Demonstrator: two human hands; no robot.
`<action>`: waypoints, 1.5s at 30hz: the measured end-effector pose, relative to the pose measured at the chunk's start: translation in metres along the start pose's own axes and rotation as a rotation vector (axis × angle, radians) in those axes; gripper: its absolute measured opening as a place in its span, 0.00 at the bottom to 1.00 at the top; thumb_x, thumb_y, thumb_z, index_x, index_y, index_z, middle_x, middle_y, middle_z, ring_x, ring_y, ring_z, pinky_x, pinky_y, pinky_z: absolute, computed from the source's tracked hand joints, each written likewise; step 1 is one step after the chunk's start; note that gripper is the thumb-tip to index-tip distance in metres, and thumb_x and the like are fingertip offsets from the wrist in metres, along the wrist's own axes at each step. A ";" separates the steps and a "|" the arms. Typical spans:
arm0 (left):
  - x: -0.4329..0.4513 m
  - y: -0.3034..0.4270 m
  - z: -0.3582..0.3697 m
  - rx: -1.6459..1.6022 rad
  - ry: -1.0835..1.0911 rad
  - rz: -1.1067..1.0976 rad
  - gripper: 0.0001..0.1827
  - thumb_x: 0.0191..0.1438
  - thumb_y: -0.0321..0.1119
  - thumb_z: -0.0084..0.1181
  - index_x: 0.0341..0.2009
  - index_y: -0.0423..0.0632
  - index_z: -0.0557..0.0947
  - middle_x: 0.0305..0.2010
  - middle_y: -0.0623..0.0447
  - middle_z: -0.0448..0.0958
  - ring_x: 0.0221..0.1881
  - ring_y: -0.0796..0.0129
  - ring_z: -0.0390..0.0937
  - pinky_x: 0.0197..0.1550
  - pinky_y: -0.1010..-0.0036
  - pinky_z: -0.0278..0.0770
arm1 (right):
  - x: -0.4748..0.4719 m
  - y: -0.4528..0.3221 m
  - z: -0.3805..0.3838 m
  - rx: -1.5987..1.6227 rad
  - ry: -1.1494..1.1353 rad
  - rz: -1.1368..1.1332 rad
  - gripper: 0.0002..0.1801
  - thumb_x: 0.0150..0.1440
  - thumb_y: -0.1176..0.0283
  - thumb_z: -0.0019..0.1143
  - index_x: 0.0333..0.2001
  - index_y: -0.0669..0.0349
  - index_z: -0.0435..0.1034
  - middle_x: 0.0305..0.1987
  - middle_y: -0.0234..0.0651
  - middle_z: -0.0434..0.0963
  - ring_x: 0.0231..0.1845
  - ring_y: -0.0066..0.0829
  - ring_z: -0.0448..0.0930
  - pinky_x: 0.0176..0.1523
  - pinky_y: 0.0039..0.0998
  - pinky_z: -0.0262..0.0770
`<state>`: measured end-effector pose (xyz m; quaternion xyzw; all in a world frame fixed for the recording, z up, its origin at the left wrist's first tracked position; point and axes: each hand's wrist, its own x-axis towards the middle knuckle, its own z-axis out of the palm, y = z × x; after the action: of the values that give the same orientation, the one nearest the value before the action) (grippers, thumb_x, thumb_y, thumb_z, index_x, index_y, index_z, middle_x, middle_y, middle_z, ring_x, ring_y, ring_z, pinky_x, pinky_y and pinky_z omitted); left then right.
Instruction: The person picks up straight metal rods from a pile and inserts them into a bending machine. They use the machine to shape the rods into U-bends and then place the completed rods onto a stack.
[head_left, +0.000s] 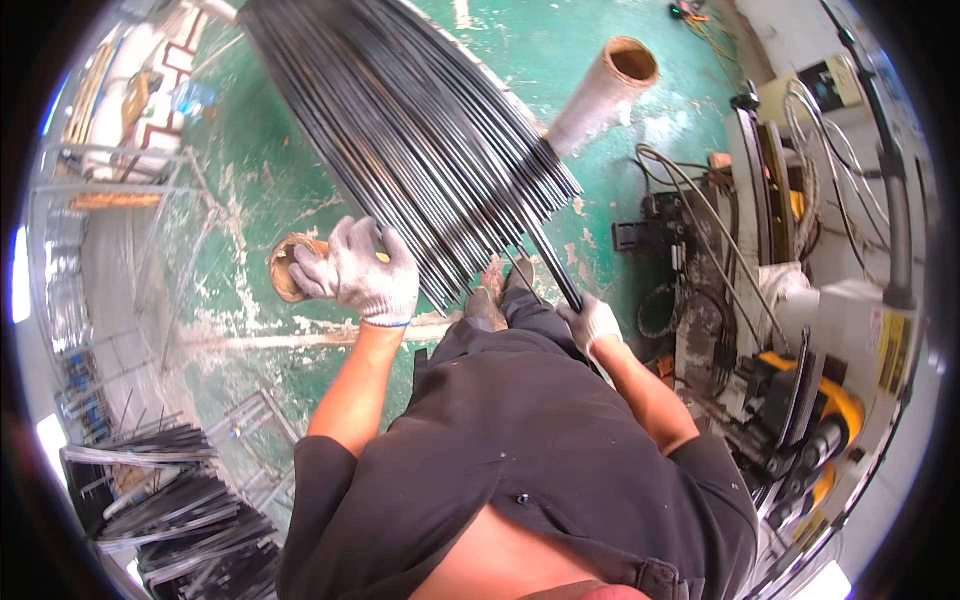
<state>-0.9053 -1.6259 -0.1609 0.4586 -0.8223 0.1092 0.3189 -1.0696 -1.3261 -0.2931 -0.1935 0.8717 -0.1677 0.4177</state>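
Observation:
A broad row of long black rods or thin tubes (420, 142) lies side by side in front of me, their near ends uneven. My right hand (592, 324), in a pale knitted work glove, grips the near end of a few black rods (553, 259) that stick out past the others towards me. On the other side, my gloved left hand (360, 270) is raised beside the row's left corner, fingers spread and curled, nothing visible in it. Behind its fingers shows the mouth of a cardboard tube (283, 268); whether they touch it I cannot tell.
Another cardboard tube (604, 94), wrapped in whitish film, stands at the row's right edge. Machinery with yellow parts (832, 412) and looping cables (679, 165) lines my right. Racks of stacked dark strips (187, 510) are at lower left. The green floor (247, 172) is scuffed.

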 end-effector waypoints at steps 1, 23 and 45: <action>0.003 0.004 0.001 -0.021 -0.025 0.029 0.11 0.49 0.40 0.67 0.37 0.51 0.87 0.52 0.50 0.81 0.66 0.40 0.64 0.70 0.36 0.51 | -0.029 0.022 0.010 -0.044 0.047 0.063 0.28 0.59 0.48 0.67 0.44 0.65 0.76 0.38 0.62 0.82 0.47 0.60 0.83 0.49 0.49 0.78; -0.144 0.166 0.013 -1.840 -1.619 -1.395 0.07 0.63 0.30 0.56 0.36 0.39 0.80 0.32 0.46 0.76 0.34 0.57 0.75 0.43 0.58 0.78 | -0.473 0.305 0.125 -0.301 0.731 0.491 0.04 0.49 0.75 0.60 0.30 0.56 0.72 0.26 0.44 0.77 0.33 0.51 0.80 0.41 0.50 0.76; -0.059 0.525 -0.115 -2.306 -2.078 -0.250 0.19 0.64 0.27 0.52 0.56 0.30 0.77 0.55 0.37 0.80 0.62 0.47 0.77 0.80 0.44 0.54 | -0.405 0.429 -0.024 2.398 1.950 -0.270 0.13 0.69 0.76 0.53 0.55 0.70 0.72 0.52 0.46 0.81 0.61 0.44 0.80 0.74 0.50 0.71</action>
<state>-1.2666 -1.2399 -0.0494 -0.0907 -0.2681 -0.9389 -0.1961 -0.9397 -0.7566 -0.2048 0.3486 0.1329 -0.8349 -0.4047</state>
